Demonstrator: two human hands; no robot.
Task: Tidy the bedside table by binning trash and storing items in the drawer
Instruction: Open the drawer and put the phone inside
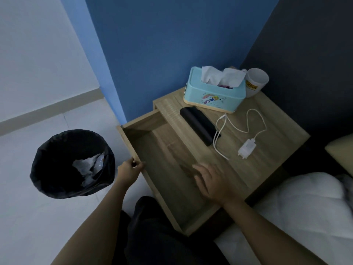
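Drawer (172, 169) pulled way out, left hand (129, 172) fingers pinching its front edge, right hand (212, 181) open and empty over it. Charger (246, 148) and black case (198, 126) sit mid-tabletop; yank further and the drawer might drop out

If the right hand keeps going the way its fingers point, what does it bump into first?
The right hand hovers open over the empty drawer, fingers pointing up and left. Going straight on, it would probably meet the drawer's far wall near the left hand; depth is hard to judge.
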